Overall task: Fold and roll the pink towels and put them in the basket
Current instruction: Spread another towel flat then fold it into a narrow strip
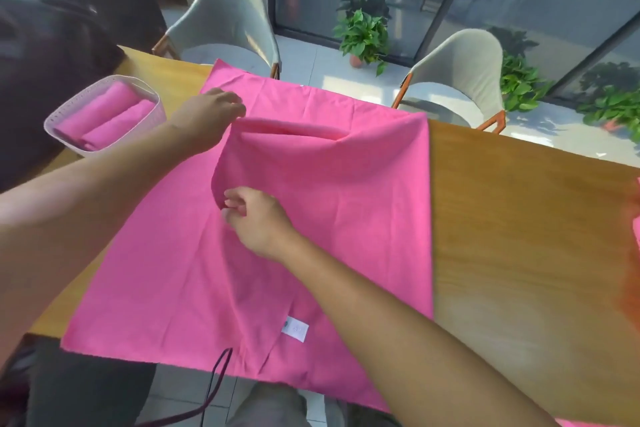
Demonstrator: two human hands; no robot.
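On the wooden table a large pink towel lies spread out, its near edge hanging a little over the table's side and a white label showing near that edge. The right part of it has been lifted over toward the middle, so the first fold looks to be under way but not laid flat yet.

Both hands are on the folded-over flap. The left hand is at the far corner of the flap with its fingers curled on the cloth's edge, holding it up so a loose ridge stands there. The right hand is at the nearer part of the same edge, fingers and thumb pinching the fabric.

Off to the left, near the table's far corner, stands a pale woven basket with two rolled pink towels lying side by side in it. So I would say two are done, and this one is only at its first fold: it wants flattening, probably another fold, rolling, and then a place in the basket, which looks to have some room left.

At the far right edge of the table a bit of more pink cloth shows, perhaps another towel waiting; I cannot tell for sure.
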